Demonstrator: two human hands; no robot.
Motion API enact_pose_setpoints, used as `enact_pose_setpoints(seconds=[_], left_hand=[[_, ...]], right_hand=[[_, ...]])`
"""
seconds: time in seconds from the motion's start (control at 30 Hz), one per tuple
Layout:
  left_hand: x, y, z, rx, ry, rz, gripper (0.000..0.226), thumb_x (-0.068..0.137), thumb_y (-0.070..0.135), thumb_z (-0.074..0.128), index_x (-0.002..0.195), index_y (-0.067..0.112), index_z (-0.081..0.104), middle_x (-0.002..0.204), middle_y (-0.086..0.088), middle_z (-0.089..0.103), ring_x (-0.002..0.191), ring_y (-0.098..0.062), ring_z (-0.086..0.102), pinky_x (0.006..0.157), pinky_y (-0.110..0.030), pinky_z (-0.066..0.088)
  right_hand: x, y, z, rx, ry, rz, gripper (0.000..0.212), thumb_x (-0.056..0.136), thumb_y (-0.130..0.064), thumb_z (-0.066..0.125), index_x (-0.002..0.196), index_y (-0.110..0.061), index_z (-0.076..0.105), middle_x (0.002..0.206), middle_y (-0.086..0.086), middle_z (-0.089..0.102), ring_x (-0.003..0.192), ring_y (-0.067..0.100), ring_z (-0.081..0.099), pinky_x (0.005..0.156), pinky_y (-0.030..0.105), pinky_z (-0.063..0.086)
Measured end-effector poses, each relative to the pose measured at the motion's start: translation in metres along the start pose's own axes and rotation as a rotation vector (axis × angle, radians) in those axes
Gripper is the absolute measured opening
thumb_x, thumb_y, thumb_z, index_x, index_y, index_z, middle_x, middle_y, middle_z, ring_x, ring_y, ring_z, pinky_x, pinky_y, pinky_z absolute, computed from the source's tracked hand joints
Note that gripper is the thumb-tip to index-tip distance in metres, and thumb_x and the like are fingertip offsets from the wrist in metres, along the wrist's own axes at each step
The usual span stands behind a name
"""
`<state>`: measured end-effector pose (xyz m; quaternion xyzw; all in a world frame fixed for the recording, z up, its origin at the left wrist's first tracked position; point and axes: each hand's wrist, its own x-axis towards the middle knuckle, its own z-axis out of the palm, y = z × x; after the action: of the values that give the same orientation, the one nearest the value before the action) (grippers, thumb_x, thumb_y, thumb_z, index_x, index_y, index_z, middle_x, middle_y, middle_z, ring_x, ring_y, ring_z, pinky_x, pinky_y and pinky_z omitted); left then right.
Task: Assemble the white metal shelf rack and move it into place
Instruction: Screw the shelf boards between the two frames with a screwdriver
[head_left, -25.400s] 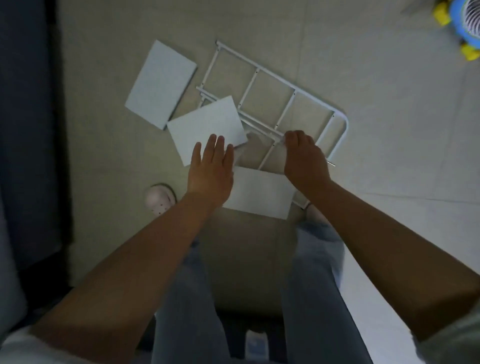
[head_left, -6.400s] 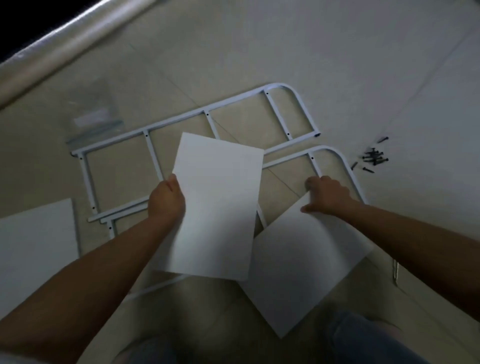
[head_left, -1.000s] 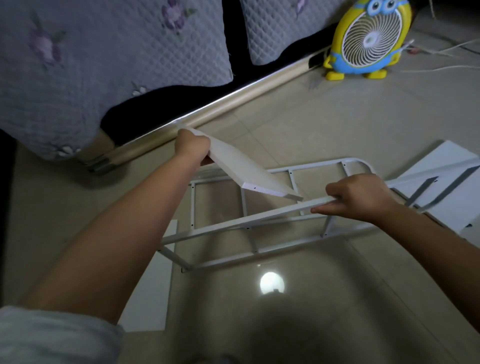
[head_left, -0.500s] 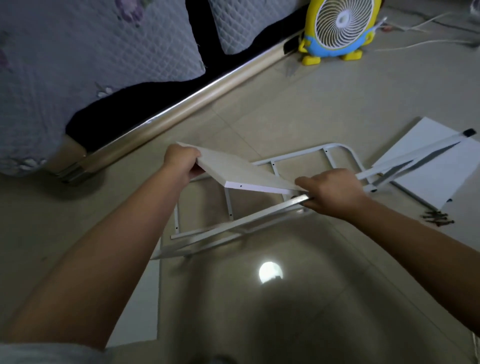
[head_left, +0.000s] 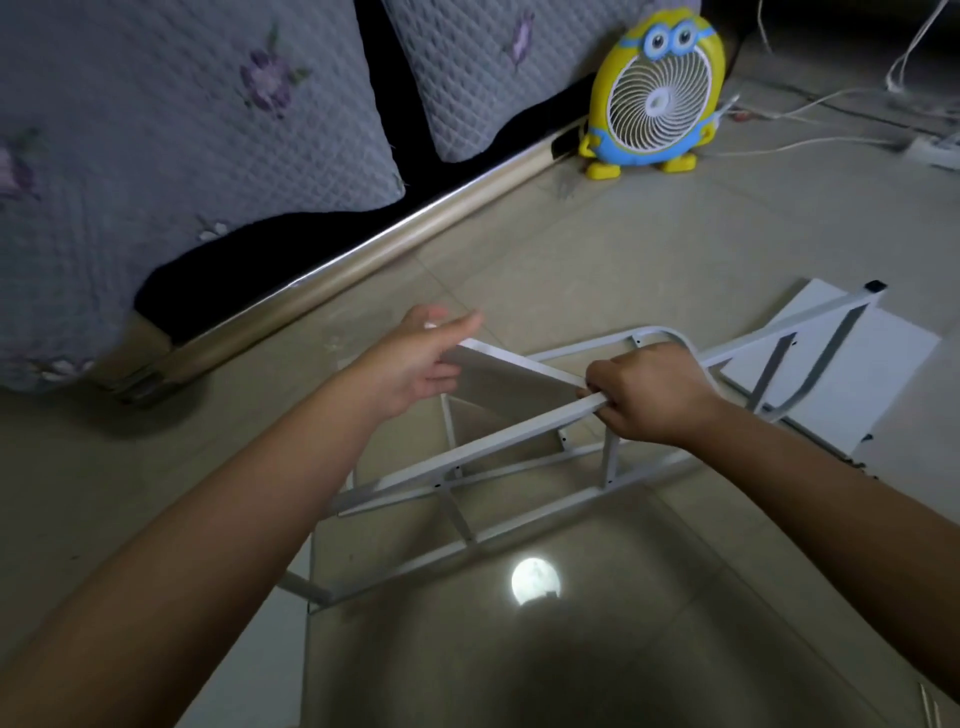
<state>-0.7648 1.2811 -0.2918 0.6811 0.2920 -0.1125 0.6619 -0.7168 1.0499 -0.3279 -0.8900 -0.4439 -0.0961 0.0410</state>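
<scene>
Right hand fingers curled round raised side frame rail, mid-view. Left hand pinches shelf panel corner, 10 o'clock of the right. Both likely stiff, light, slick: grip rails near crossbars, panel by edges.

One head-worn wide-angle view looks forward and down, close above the left hand and right hand, with the floor stretching beyond
</scene>
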Motion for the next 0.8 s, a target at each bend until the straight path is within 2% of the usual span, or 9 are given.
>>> enact_pose_setpoints(seconds=[0.1,0.17,0.23,0.33,0.4,0.5,0.57,0.67,0.8], left_hand=[[0.01,-0.005,0.007,0.178,0.281,0.113,0.021,0.085,0.025,0.063,0.092,0.014,0.047,0.108,-0.018,0.054,0.094,-0.028,0.061,0.092,-0.04,0.05],[0.012,-0.004,0.012,0.152,0.358,0.084,0.027,0.085,0.018,0.06,0.103,0.014,0.041,0.111,-0.019,0.054,0.093,-0.032,0.062,0.083,-0.045,0.054],[0.016,-0.004,0.014,0.058,0.361,0.022,0.037,0.084,0.015,0.059,0.109,0.013,0.031,0.107,-0.017,0.054,0.091,-0.033,0.063,0.075,-0.042,0.056],[0.024,-0.01,0.011,0.05,0.354,-0.038,0.059,0.078,0.012,0.066,0.117,0.013,0.022,0.099,-0.015,0.058,0.081,-0.029,0.064,0.065,-0.036,0.056],[0.03,-0.011,0.005,-0.02,0.387,-0.058,0.066,0.078,-0.003,0.06,0.128,0.011,0.018,0.112,-0.019,0.053,0.083,-0.03,0.062,0.058,-0.036,0.055],[0.035,-0.005,-0.001,0.071,0.509,0.008,0.07,0.077,-0.012,0.051,0.134,0.011,0.019,0.127,-0.018,0.044,0.092,-0.031,0.054,0.064,-0.04,0.055],[0.032,0.007,0.002,0.342,0.554,0.126,0.067,0.08,-0.005,0.051,0.138,0.014,0.023,0.126,-0.015,0.049,0.1,-0.032,0.055,0.075,-0.034,0.049],[0.022,0.04,0.003,0.673,0.536,0.434,0.049,0.084,-0.001,0.051,0.131,0.007,0.037,0.118,-0.017,0.055,0.106,-0.033,0.054,0.079,-0.032,0.041],[0.015,0.072,-0.015,0.904,0.543,0.586,0.022,0.09,0.007,0.053,0.109,-0.003,0.049,0.112,-0.025,0.055,0.103,-0.037,0.054,0.08,-0.035,0.041]], right_hand=[[0.008,-0.011,-0.01,-0.077,-0.057,-0.013,0.033,0.045,-0.031,0.085,0.051,-0.02,0.054,0.039,-0.003,0.052,0.03,0.017,0.047,0.049,0.009,0.001],[0.014,-0.017,-0.015,-0.131,-0.121,-0.047,0.019,0.077,-0.039,0.066,0.079,-0.02,0.061,0.07,-0.002,0.066,0.06,0.019,0.062,0.043,0.016,0.013],[0.019,-0.02,-0.022,-0.075,-0.274,0.001,0.024,0.091,-0.039,0.045,0.102,-0.02,0.056,0.096,0.0,0.066,0.085,0.023,0.063,0.054,0.022,0.031],[0.016,-0.011,-0.03,-0.038,-0.351,0.046,0.049,0.084,-0.058,0.049,0.119,-0.024,0.049,0.105,0.002,0.065,0.098,0.023,0.06,0.072,0.027,0.042],[0.008,0.008,-0.038,0.0,-0.397,0.12,0.066,0.073,-0.068,0.052,0.126,-0.028,0.049,0.107,0.001,0.066,0.104,0.021,0.059,0.079,0.028,0.044],[-0.01,0.045,-0.048,0.028,-0.369,0.254,0.056,0.07,-0.067,0.052,0.09,-0.016,0.065,0.079,0.004,0.063,0.088,0.021,0.059,0.061,0.025,0.037],[-0.017,0.061,-0.05,0.051,-0.352,0.29,0.049,0.073,-0.063,0.053,0.058,-0.016,0.048,0.057,0.001,0.046,0.07,0.02,0.051,0.05,0.024,0.027],[-0.021,0.071,-0.046,0.082,-0.288,0.363,0.059,0.077,-0.058,0.056,0.048,-0.015,0.027,0.048,0.0,0.035,0.051,0.014,0.038,0.047,0.027,0.022],[-0.026,0.088,-0.042,0.245,-0.224,0.541,0.057,0.082,-0.05,0.055,0.046,-0.012,0.033,0.047,0.003,0.038,0.051,0.012,0.038,0.047,0.025,0.026]])
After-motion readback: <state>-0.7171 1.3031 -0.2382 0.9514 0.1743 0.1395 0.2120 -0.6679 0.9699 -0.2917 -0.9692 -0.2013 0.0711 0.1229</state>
